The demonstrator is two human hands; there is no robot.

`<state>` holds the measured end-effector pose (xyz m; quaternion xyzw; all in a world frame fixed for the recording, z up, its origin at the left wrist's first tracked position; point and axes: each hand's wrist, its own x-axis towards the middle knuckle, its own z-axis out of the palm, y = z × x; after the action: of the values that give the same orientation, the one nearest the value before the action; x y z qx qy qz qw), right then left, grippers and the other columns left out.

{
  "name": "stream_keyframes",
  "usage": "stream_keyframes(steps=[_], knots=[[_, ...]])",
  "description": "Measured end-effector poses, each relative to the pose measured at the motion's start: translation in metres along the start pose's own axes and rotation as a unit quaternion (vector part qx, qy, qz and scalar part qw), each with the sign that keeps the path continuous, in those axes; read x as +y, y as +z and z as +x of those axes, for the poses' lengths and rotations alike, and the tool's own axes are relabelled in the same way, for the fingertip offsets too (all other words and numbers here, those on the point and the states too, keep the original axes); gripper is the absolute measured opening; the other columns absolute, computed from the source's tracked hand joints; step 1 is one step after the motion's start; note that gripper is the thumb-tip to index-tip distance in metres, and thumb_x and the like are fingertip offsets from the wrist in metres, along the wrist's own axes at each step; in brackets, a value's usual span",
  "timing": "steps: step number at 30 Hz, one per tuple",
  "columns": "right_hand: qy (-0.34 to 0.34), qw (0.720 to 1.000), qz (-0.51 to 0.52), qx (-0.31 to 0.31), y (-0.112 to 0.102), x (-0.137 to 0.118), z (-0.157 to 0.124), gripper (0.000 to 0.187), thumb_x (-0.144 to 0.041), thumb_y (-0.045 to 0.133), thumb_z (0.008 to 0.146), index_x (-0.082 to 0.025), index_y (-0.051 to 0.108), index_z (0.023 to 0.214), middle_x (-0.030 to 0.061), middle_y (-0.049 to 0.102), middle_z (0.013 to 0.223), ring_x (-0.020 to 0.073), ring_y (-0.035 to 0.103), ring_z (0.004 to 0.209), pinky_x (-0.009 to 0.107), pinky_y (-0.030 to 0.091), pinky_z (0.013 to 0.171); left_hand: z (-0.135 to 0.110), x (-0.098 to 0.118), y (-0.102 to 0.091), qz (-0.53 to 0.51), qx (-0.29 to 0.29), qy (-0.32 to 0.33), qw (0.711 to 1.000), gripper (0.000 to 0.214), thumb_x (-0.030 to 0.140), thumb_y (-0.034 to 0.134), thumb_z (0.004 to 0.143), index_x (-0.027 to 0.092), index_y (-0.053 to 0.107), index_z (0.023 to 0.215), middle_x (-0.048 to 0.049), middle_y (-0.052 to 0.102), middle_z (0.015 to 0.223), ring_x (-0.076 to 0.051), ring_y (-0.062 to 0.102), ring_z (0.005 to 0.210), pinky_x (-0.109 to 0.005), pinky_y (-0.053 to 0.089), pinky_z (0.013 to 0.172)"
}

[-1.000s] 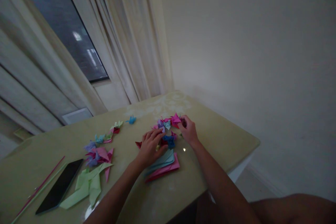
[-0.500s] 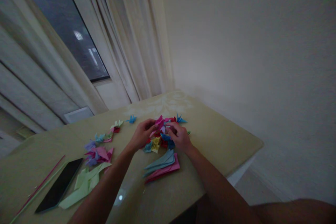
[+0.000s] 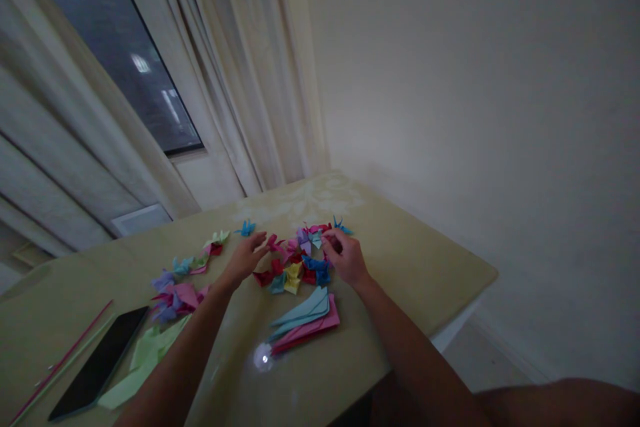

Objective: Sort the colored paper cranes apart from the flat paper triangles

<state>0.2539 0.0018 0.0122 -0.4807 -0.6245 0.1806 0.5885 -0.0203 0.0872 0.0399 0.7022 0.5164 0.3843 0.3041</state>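
My left hand (image 3: pixel 246 257) is open, its fingers stretched toward a magenta folded paper crane (image 3: pixel 275 244) at the left of a colourful pile. My right hand (image 3: pixel 346 257) is closed in a pinch at the pile's right side, beside a light-blue paper crane (image 3: pixel 315 239); what lies between its fingertips is hidden. Around them in the pile are a purple crane (image 3: pixel 303 240), a yellow crane (image 3: pixel 293 277), a blue crane (image 3: pixel 318 268) and several red and pink ones. Another blue crane (image 3: pixel 341 225) with pointed tips lies just behind my right hand.
Folded light-blue papers (image 3: pixel 305 307) and pink papers (image 3: pixel 307 332) lie in front of the pile. Leftward are a lone blue crane (image 3: pixel 246 228), a row of cranes (image 3: pixel 183 265), pale green paper (image 3: pixel 145 363), a black phone (image 3: pixel 100 363) and thin sticks (image 3: pixel 65 360). A wall stands right.
My left hand has let go of the magenta crane and drawn back to the left, its fingers opening. That crane now rests at the pile's left side. My right hand has shifted slightly right.
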Motion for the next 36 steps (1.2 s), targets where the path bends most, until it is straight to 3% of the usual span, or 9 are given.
stream_keyframes(steps=[4, 9, 15, 19, 21, 23, 27, 31, 36], knots=[[-0.006, 1.0, -0.018, 0.008, -0.001, 0.0, 0.0, 0.021, -0.039, 0.058, 0.097, -0.021, 0.069, 0.092, -0.0028, 0.059, 0.062, 0.0149, 0.055, 0.055, 0.026, 0.042, 0.057, -0.063, 0.023, 0.016, 0.091, 0.045, 0.096, 0.99, 0.039, 0.052, 0.052, 0.1, 0.022, 0.071, 0.115, -0.0136, 0.075, 0.118, -0.03, 0.071, 0.109, -0.049, 0.055, 0.099], [-0.016, 0.999, -0.038, -0.027, 0.002, 0.0, -0.002, 0.02, -0.038, 0.057, 0.097, -0.021, 0.067, 0.091, -0.0031, 0.056, 0.062, 0.0142, 0.054, 0.054, 0.025, 0.041, 0.056, -0.15, 0.031, 0.061, 0.193, -0.158, 0.233, 0.94, 0.049, 0.049, 0.067, 0.095, 0.031, 0.062, 0.14, -0.0125, 0.068, 0.138, -0.035, 0.063, 0.125, -0.053, 0.053, 0.107], [-0.032, 0.995, -0.081, -0.057, 0.004, 0.003, -0.003, 0.02, -0.037, 0.056, 0.097, -0.022, 0.066, 0.089, -0.0045, 0.051, 0.059, 0.0135, 0.05, 0.052, 0.024, 0.037, 0.055, -0.178, 0.018, 0.082, 0.252, -0.133, 0.237, 0.929, 0.026, 0.025, 0.055, 0.102, 0.029, 0.069, 0.124, -0.0092, 0.072, 0.122, -0.027, 0.069, 0.108, -0.045, 0.059, 0.093], [-0.035, 0.994, -0.092, -0.051, 0.005, 0.008, -0.004, 0.022, -0.038, 0.056, 0.096, -0.021, 0.068, 0.09, -0.0042, 0.051, 0.059, 0.0136, 0.051, 0.052, 0.024, 0.037, 0.055, -0.174, 0.025, 0.062, 0.244, -0.116, 0.272, 0.924, 0.037, 0.034, 0.065, 0.098, 0.029, 0.063, 0.134, -0.0093, 0.07, 0.129, -0.027, 0.067, 0.115, -0.043, 0.058, 0.097], [-0.035, 0.994, -0.091, -0.049, 0.005, 0.01, -0.003, 0.023, -0.039, 0.056, 0.097, -0.021, 0.068, 0.089, -0.0042, 0.051, 0.059, 0.0138, 0.051, 0.052, 0.024, 0.037, 0.055, -0.168, 0.021, 0.04, 0.264, -0.047, 0.252, 0.93, 0.037, 0.039, 0.062, 0.1, 0.028, 0.062, 0.135, -0.0101, 0.07, 0.129, -0.028, 0.066, 0.116, -0.044, 0.056, 0.099], [-0.036, 0.994, -0.09, -0.049, 0.005, 0.01, -0.003, 0.024, -0.04, 0.056, 0.096, -0.021, 0.068, 0.09, -0.0042, 0.05, 0.059, 0.0139, 0.05, 0.052, 0.025, 0.037, 0.054, -0.162, 0.006, 0.011, 0.319, 0.078, 0.177, 0.928, 0.03, 0.04, 0.052, 0.103, 0.026, 0.066, 0.126, -0.0115, 0.071, 0.124, -0.031, 0.067, 0.115, -0.05, 0.055, 0.099], [-0.038, 0.994, -0.091, -0.051, 0.005, 0.008, -0.003, 0.022, -0.039, 0.057, 0.096, -0.021, 0.068, 0.09, -0.0039, 0.052, 0.06, 0.0139, 0.051, 0.053, 0.025, 0.037, 0.056, -0.162, -0.052, -0.05, 0.487, 0.241, -0.044, 0.839, 0.04, 0.045, 0.054, 0.096, 0.021, 0.067, 0.125, -0.022, 0.067, 0.126, -0.048, 0.062, 0.115, -0.069, 0.051, 0.088], [-0.036, 0.993, -0.09, -0.069, 0.007, 0.005, -0.005, 0.023, -0.039, 0.056, 0.097, -0.021, 0.068, 0.09, -0.0039, 0.053, 0.06, 0.0138, 0.052, 0.053, 0.025, 0.037, 0.056, -0.166, -0.098, -0.077, 0.444, 0.174, -0.065, 0.877, 0.029, 0.03, 0.046, 0.094, 0.019, 0.072, 0.102, -0.0203, 0.074, 0.102, -0.037, 0.071, 0.087, -0.052, 0.055, 0.076], [-0.031, 0.993, -0.098, -0.065, 0.008, 0.006, -0.005, 0.023, -0.04, 0.056, 0.097, -0.021, 0.068, 0.089, -0.0038, 0.053, 0.06, 0.0144, 0.052, 0.053, 0.025, 0.037, 0.056, -0.155, -0.075, -0.07, 0.401, 0.228, -0.031, 0.887, 0.029, 0.034, 0.049, 0.094, 0.02, 0.074, 0.094, -0.0148, 0.076, 0.096, -0.032, 0.07, 0.083, -0.044, 0.053, 0.073]])
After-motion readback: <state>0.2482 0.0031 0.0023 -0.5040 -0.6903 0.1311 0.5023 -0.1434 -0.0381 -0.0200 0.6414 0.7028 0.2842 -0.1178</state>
